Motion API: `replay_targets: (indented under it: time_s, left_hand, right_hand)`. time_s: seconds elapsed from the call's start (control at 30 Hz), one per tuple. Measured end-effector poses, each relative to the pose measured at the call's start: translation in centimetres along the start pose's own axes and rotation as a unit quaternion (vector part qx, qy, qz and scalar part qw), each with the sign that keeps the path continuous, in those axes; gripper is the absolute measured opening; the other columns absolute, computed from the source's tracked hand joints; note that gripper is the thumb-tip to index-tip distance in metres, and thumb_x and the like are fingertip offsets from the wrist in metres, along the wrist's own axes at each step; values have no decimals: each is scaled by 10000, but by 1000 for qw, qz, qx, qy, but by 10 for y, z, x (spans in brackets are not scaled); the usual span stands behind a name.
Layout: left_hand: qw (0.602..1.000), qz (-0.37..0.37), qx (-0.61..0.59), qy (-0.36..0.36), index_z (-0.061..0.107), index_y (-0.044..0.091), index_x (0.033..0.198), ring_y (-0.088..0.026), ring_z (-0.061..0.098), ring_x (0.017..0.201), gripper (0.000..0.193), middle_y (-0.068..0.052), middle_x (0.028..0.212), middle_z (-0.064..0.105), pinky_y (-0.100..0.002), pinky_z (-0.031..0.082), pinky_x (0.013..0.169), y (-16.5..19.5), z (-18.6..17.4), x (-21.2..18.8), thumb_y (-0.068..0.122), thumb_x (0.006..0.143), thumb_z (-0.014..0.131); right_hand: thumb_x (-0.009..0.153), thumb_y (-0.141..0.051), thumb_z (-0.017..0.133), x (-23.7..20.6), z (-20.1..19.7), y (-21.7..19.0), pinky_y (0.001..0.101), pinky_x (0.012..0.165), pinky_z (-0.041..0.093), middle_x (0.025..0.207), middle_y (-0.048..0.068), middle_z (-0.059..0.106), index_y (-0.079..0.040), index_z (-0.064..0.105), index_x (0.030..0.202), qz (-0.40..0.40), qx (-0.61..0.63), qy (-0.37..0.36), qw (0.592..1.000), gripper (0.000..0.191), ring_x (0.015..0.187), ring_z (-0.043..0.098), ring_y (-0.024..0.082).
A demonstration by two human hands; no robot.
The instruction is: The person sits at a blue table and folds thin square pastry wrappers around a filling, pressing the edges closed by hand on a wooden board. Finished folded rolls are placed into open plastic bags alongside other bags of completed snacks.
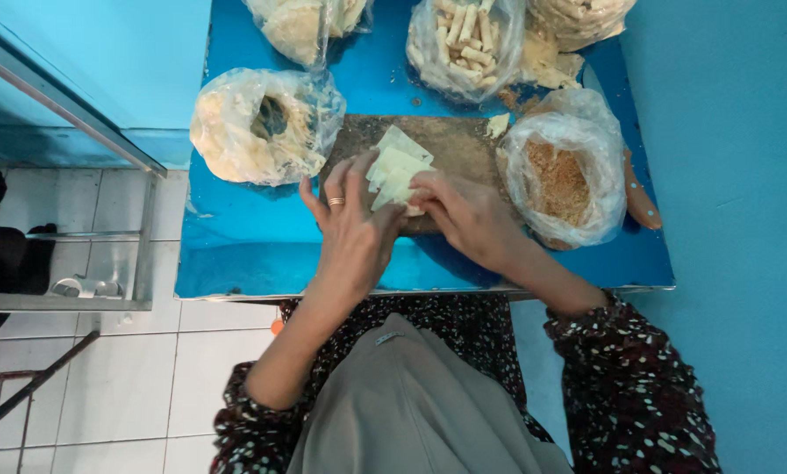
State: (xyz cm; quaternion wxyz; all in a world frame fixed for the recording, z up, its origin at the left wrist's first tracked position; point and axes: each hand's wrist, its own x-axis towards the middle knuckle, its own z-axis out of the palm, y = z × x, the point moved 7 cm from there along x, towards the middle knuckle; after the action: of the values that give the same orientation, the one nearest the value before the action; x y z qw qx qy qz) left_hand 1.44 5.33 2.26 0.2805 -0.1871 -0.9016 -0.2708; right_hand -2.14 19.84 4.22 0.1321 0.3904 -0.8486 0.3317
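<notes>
**Both hands on the pastry sheets at the wooden board**

Your left hand (351, 224), with a ring on one finger, lies over the near edge of the dark, worn wooden cutting board (450, 145). Its fingers are spread and loosely curved, their tips pressing on the lower left of the pale yellow, thin, angular pastry sheets (395, 168). It is not clenched — it steadies the sheets rather than enclosing them.

Your right hand (464, 215) comes in from the right, fingers bent and closed over the lower right corner of the same sheets. Whether it pinches one sheet or several, I cannot tell.

The sheets lie in a fanned stack at the board's middle, between your two hands and touching both. The board rests on the shiny blue table top (244, 237).

Around the board:
- a clear plastic bag of pale, shredded filling (257, 127) just left of the board
- a clear plastic bag of brown crumbs (558, 175) at the board's right end, mouth open
- a clear plastic bag of pale rolled sticks (464, 44) beyond the board — well apart from your hands
</notes>
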Motion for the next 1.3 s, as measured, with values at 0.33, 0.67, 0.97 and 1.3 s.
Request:
replay_targets:
  time_s: [0.33, 0.67, 0.97, 1.3]
  left_hand:
    - [997, -5, -37, -73, 744, 83, 873, -412, 338, 1398, 65, -193, 1463, 449, -794, 130, 1078, -15, 16, 19, 143, 869, 721]
    - [996, -47, -32, -68, 740, 54, 857, -409, 360, 1349, 102, -180, 1366, 490, -749, 158, 1085, -13, 19, 27, 152, 834, 757]
    - [997, -62, -49, -3, 745, 70, 867, -403, 383, 1331, 106, -170, 1402, 497, -666, 207, 1110, -12, 11, 28, 116, 779, 782]
    - [999, 24, 11, -30, 720, 43, 841, -400, 372, 1391, 111, -177, 1531, 432, -772, 149, 1133, -1, 13, 20, 142, 885, 738]
  right_hand:
    - [927, -129, 772, 0, 1, 13, 383, 733, 553, 941, 97, 756, -97, 581, 1212, 33, -1, -19, 999, 344, 884, 749, 277]
    - [907, -37, 746, 11, 14, 50, 264, 714, 581, 908, 50, 778, -66, 626, 1139, 213, 198, -86, 953, 262, 827, 730, 97]
    - [957, -78, 741, -1, 0, 9, 379, 771, 569, 977, 119, 732, -74, 598, 1181, -11, -5, 46, 999, 266, 906, 739, 286]
    - [1025, -52, 663, -4, -2, 45, 283, 845, 618, 1064, 81, 766, -52, 479, 1315, 139, 186, -4, 973, 343, 1022, 771, 165]
